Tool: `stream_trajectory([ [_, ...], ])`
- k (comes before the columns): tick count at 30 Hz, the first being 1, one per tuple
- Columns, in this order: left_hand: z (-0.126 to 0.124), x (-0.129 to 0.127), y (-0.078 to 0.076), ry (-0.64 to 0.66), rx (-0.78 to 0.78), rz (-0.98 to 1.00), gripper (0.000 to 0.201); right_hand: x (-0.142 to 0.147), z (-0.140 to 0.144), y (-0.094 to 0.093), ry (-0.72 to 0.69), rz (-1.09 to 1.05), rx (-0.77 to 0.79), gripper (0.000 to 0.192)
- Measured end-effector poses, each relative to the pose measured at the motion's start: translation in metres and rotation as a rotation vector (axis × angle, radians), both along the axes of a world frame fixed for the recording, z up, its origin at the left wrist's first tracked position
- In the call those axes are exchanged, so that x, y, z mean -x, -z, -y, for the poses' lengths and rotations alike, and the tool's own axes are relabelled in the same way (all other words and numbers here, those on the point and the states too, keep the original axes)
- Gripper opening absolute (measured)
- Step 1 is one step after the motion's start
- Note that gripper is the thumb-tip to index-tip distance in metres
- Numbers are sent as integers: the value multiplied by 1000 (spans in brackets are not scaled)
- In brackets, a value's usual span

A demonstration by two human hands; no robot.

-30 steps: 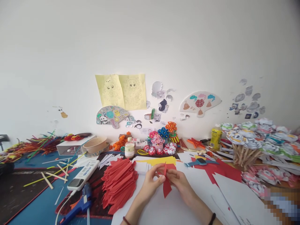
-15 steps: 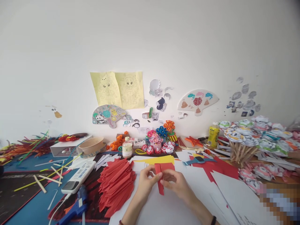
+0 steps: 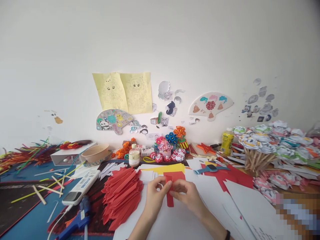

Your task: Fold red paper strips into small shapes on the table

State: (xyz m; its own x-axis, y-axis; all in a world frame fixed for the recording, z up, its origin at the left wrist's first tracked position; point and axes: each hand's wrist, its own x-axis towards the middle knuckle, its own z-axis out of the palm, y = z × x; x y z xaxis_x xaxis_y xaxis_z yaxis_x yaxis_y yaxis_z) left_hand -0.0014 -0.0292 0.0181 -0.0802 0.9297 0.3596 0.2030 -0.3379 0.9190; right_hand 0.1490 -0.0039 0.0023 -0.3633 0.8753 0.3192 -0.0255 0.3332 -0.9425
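Both hands meet above the desk [image 3: 175, 226]: the left hand [image 3: 155, 193] and the right hand [image 3: 188, 195] pinch a narrow red paper strip [image 3: 170, 196] between fingertips, probably to crease it. Just left lies a fanned pile of pointed red paper pieces [image 3: 121, 196]; farther left, a blue glue gun [image 3: 75, 221].

I count two yellow drawing sheets [image 3: 123, 92] on the wall and two fan-shaped paper cutouts [image 3: 113, 119] — one on each side. On my table: one tan round bowl [image 3: 95, 153], one yellow glue bottle [image 3: 227, 141], one blue glue gun [image 3: 75, 221] — and the red folded paper strips [image 3: 121, 196] are too many to count.
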Motion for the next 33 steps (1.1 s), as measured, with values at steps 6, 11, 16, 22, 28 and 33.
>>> stream_trajectory([
  [6, 0, -1, 2, 15, 6, -3, 28, 0, -1, 4, -47, -66, 64, 29],
  [11, 2, -1, 0, 7, 21, 14, 28, -1, 0, 3, -87, -93, 102, 29],
  [16, 4, -3, 0, 25, 29, 42, 28, -1, 0, 1, -77, -101, 112, 29],
  [22, 5, -4, 0, 18, 34, 38, 29, -1, -1, 4, -72, -109, 147, 29],
  [28, 5, 2, -3, -35, 15, 58, 31, -1, 0, 3, -73, -86, 176, 30],
  [33, 4, 4, -2, -25, 9, 96, 32, -1, 2, 0, -60, -89, 191, 30],
])
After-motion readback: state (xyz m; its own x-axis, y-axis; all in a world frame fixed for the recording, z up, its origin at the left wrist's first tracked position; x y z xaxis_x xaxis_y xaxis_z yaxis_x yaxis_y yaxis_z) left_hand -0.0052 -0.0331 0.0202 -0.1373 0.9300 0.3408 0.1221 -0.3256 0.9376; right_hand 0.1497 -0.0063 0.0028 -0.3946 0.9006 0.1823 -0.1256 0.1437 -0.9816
